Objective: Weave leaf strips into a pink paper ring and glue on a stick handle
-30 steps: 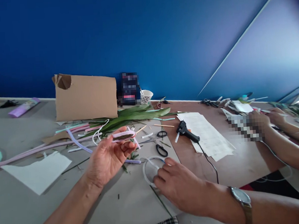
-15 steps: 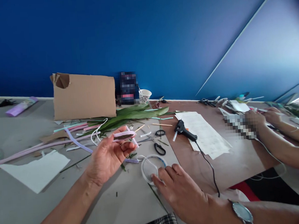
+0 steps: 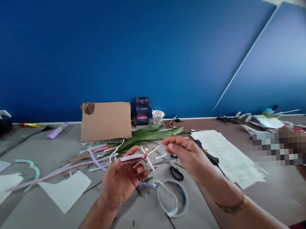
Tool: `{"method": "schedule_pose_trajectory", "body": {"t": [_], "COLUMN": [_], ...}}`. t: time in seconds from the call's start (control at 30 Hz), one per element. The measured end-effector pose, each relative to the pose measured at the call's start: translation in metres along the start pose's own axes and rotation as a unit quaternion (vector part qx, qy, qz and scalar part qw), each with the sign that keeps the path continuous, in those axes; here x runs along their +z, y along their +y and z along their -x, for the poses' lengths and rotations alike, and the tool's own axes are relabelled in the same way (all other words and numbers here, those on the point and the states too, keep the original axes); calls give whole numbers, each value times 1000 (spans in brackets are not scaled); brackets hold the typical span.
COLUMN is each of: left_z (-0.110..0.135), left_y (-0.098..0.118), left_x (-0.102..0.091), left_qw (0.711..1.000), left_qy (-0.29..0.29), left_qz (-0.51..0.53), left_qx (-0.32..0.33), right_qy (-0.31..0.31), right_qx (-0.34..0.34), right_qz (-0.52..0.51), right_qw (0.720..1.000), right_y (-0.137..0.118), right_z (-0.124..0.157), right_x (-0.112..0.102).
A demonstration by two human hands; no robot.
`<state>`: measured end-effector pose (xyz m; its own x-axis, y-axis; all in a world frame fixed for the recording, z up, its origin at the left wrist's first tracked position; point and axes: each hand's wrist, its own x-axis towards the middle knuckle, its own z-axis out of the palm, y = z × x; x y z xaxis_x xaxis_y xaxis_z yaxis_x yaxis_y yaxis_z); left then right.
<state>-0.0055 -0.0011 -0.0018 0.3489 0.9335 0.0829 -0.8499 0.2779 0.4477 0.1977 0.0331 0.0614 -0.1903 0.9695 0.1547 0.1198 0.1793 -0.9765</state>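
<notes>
The pale pink strip (image 3: 132,158) is held up off the worktop (image 3: 32,220), level, at the centre of the scene. The left hand (image 3: 123,181) grasps it between thumb and fingertips with the palm turned up. The strip's right end pokes out free toward the right hand (image 3: 183,153), which hovers just beside it without touching. Its fingers are bent loosely together, and I cannot tell whether anything small sits between them. Only a narrow gap of air parts the two hands.

Below that gap a white ring (image 3: 160,202) with a blue inner face lies flat on the worktop. Black-handled scissors (image 3: 177,174) lie just far of its rim. A black glue gun (image 3: 208,155) shows partly behind the right wrist.

To the left, a white paper piece (image 3: 66,190) with a jagged cut edge lies near the left forearm, and long lilac strips (image 3: 54,170) run away leftward. A broad stretch of grey surface shows at the near left.

Farther off, green leaves (image 3: 150,134) spread across the middle. Behind them a cardboard sheet (image 3: 106,122) and a paper cup (image 3: 158,116) stand against the blue wall. On the right, printed sheets (image 3: 229,154) cover the brown surface, and a co-worker's hand (image 3: 293,140) works well apart at the right edge.
</notes>
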Motion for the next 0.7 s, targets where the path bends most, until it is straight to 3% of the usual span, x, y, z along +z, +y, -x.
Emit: {"method": "schedule_pose_trajectory", "body": {"t": [0.1, 0.2, 0.33, 0.53, 0.7], "left_z": [2, 1, 0, -1, -2], "left_y": [5, 7, 7, 5, 5], "left_x": [0, 1, 3, -2, -2], "left_qw": [1000, 999, 996, 989, 991], "left_qy": [-12, -18, -18, -23, -26], "left_qz": [19, -10, -79, -145, -128], "left_qx": [16, 28, 26, 18, 18], "right_qy": [-56, -68, -71, -51, -79], "right_qx": [47, 71, 76, 70, 114], "right_qz": [-63, -90, -113, -22, -98], "right_qw": [995, 991, 988, 996, 986], "right_y": [9, 12, 18, 33, 33], "right_z": [-4, -3, -8, -12, -13], "right_x": [31, 47, 48, 43, 41]}}
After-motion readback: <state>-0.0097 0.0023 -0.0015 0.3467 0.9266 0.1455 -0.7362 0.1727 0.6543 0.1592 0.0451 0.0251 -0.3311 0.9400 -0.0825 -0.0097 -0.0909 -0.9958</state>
